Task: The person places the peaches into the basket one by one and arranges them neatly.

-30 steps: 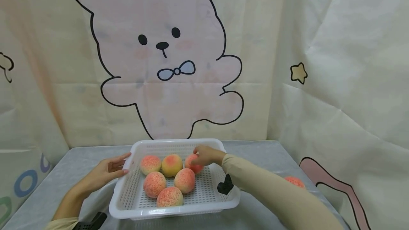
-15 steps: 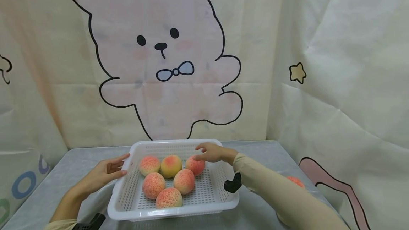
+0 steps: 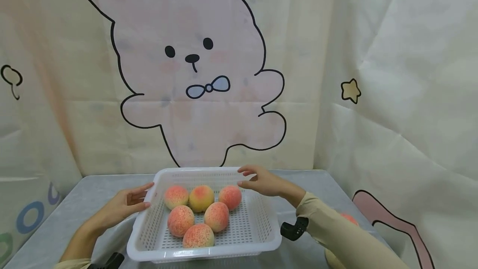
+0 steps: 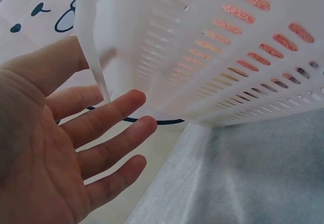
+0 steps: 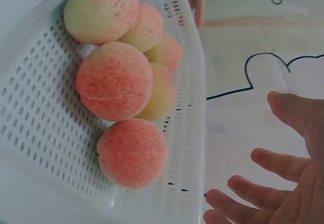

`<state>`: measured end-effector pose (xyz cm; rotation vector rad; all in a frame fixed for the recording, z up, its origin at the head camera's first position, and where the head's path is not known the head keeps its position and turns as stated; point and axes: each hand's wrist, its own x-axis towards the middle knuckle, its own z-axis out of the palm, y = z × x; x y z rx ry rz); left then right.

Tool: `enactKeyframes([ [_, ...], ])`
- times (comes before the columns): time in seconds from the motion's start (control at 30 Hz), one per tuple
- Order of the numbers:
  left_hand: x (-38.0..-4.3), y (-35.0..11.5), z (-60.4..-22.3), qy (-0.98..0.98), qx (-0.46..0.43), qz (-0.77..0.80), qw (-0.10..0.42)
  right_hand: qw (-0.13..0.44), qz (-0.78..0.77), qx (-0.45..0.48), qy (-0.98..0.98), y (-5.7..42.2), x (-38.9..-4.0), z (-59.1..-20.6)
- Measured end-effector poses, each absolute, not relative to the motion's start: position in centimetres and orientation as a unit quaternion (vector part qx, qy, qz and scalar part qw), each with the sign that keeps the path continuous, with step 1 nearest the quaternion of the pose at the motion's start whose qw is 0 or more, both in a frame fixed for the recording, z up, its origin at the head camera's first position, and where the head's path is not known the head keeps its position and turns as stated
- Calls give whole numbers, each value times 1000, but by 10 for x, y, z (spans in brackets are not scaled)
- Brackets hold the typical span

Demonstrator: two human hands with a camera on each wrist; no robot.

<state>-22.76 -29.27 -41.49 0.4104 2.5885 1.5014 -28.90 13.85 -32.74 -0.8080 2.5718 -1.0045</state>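
A white plastic basket (image 3: 257,235) with perforated walls holds several pink-and-yellow peaches (image 3: 198,235). My left hand (image 3: 119,206) loosely holds its left rim. In the left wrist view the thumb reaches behind the rim (image 4: 90,37), and the other fingers (image 4: 116,138) lie fairly straight near the outer wall. My right hand (image 3: 267,181) hovers by the far right corner with relaxed, spread fingers and holds nothing. Closest to it inside the basket is the rightmost peach (image 3: 230,197), which it does not touch; the right wrist view shows this peach (image 5: 132,153) apart from the hand.
A grey cloth covers the table (image 3: 310,186). Right of the basket, another peach (image 3: 349,218) shows partly behind my right sleeve (image 3: 347,235), with a yellowish round thing (image 3: 333,259) below. A bear-printed curtain (image 3: 209,128) hangs behind the table.
My right hand has let go of the rightmost peach and moved up and right to the basket's corner, its fingers loosening. The left hand stays at the left rim.
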Motion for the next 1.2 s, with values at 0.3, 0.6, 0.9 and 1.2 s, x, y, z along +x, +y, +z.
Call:
enactKeyframes([
  [0.3,-232,-291,-412,858,130,493,60,76,-352,-283,889,186,-271,-318],
  [0.6,-232,-292,-411,852,138,501,63,25,-330,-292,897,238,-248,-323],
  [0.9,-230,-293,-410,858,132,492,61,14,-327,-281,902,292,-227,-328],
  [1.2,-230,-292,-413,859,121,493,66,50,-342,-267,900,333,-216,-344],
])
